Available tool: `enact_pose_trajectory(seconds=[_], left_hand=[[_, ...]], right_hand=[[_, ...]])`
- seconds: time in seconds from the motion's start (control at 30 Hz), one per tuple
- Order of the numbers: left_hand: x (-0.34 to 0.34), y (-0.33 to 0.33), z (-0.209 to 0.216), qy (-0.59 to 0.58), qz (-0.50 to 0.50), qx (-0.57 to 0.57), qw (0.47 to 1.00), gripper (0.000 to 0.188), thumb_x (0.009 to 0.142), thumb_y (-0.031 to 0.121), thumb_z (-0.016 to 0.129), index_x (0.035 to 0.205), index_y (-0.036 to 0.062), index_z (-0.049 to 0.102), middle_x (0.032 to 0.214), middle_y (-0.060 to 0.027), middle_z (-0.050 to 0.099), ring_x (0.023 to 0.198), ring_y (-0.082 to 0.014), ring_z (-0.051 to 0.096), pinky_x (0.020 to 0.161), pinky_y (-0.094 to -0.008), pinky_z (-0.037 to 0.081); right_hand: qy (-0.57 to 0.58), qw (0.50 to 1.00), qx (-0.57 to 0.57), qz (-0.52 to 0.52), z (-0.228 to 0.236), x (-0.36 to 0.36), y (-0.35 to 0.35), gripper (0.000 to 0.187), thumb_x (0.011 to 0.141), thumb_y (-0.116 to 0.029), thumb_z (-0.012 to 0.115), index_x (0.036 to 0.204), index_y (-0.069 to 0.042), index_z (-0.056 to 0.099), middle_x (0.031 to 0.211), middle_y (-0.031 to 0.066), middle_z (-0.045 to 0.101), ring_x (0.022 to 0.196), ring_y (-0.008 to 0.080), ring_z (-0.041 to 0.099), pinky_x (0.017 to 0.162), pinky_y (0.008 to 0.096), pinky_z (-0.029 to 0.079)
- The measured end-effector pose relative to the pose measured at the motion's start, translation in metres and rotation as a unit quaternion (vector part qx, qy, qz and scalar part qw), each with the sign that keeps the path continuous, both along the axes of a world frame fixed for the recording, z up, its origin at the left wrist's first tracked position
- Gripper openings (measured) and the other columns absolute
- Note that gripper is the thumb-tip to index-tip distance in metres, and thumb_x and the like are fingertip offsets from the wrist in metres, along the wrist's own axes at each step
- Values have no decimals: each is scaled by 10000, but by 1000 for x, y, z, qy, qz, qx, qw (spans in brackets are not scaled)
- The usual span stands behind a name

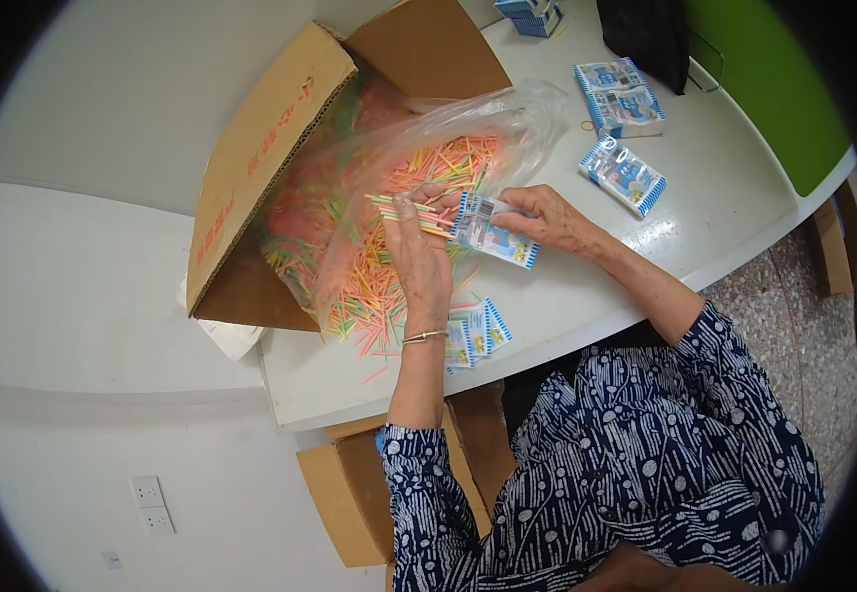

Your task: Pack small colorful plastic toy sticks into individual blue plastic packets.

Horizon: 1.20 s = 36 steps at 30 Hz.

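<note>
My left hand [418,247] is closed around a small bundle of thin pastel sticks [410,213], pink, yellow and green. Their right ends meet the edge of a blue-and-white plastic packet [497,235]; whether they are inside it I cannot tell. My right hand [545,221] pinches that packet from its right side, thumb on top. Just behind and left of my hands, a great heap of the same sticks [369,286] spills from a clear plastic bag [537,113] in a cardboard box [270,158] lying on its side.
Flat packets [478,333] lie near the front edge of the white table [724,197]. Several filled-looking packets [628,109] rest at the right, with another packet [624,176] before them. A black bag [645,39] stands behind. Below the table is an open cardboard box [349,493].
</note>
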<state>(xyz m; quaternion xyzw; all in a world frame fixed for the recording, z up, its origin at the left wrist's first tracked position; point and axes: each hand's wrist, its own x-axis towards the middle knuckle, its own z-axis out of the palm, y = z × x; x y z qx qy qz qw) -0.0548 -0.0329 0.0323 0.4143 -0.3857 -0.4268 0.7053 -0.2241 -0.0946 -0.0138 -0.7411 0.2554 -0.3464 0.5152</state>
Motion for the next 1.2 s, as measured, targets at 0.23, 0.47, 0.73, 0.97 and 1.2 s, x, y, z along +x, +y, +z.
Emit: enact_pose_trajectory(seconds=[0.23,0.47,0.73,0.97,1.2], left_hand=[[4,-2,9,6,15,-2,1000,305,976,328,451,1053,35,411,1015,-131,557,866,-208,608,750,-350,535],[4,-3,8,2,15,-10,1000,300,974,334,453,1049,46,412,1016,-127,562,849,-204,608,742,-337,535],[4,-2,7,10,14,-5,1000,293,973,332,457,1056,55,404,999,-120,563,840,-206,611,737,-333,534],[5,-1,6,30,-2,-19,999,299,974,327,456,1070,48,408,992,-120,562,838,-208,613,735,-336,535],[2,1,5,12,15,-13,1000,298,978,320,448,1079,42,409,998,-124,567,838,-207,614,735,-333,532]], right_hand=[[-4,997,69,42,-1,-2,1,306,905,-265,548,757,1,579,621,-5,519,570,57,431,507,259,343],[22,996,-84,1,-5,-3,-2,266,871,-234,525,854,25,582,672,139,580,597,187,523,578,337,433],[-2,999,14,36,-9,0,-1,259,872,-217,569,945,25,624,753,86,613,687,122,534,645,279,431],[-7,991,96,93,-11,-4,-4,243,889,-212,571,933,18,638,752,13,619,721,52,523,654,229,426],[-79,984,142,74,-10,4,2,224,879,-200,611,958,8,642,777,-11,624,696,24,508,611,208,419]])
